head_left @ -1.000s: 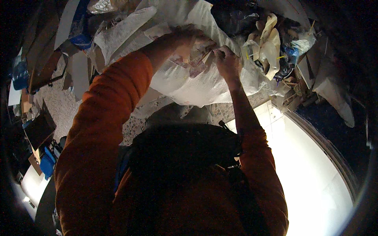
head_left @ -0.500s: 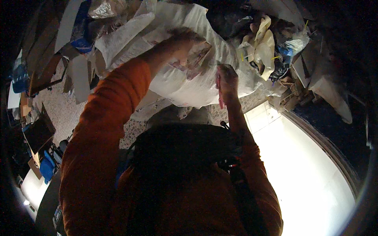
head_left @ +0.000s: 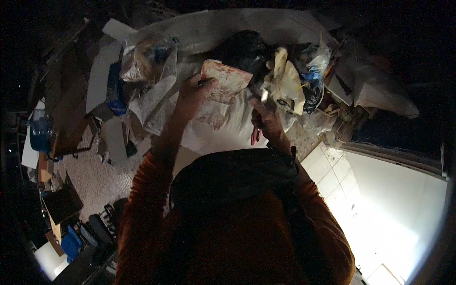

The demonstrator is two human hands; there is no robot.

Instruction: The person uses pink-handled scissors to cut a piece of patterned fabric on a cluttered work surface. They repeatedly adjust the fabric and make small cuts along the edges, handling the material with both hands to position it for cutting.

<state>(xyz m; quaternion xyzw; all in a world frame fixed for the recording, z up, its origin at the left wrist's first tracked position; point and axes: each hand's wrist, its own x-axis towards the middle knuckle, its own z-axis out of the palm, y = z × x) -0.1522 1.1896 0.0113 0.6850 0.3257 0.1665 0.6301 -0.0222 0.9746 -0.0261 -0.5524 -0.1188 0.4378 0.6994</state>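
Note:
My left hand [head_left: 192, 95] grips a flat, pale piece [head_left: 227, 80] with reddish-brown stains, raised over a big white woven sack [head_left: 213, 137]. My right hand [head_left: 270, 121] is closed on a red-handled tool [head_left: 256, 136] just right of the sack's middle; the tool's working end is too dim to make out. Beside my right hand lies crumpled cream plastic [head_left: 289, 83]. Loose scraps of torn, stained material lie on the sack under the held piece.
Clear plastic bags [head_left: 145, 61], cardboard pieces [head_left: 69, 99], a dark bag [head_left: 244, 50] and crumpled wrapping surround the sack. A blue water jug [head_left: 41, 135] stands at the left, blue chairs [head_left: 70, 243] lower down. A brightly lit tiled floor [head_left: 332, 175] shows at right.
My left hand has lifted the stained piece up off the sack. My right hand has moved lower, with the red-handled tool showing. The view has shifted, revealing more clutter behind the sack.

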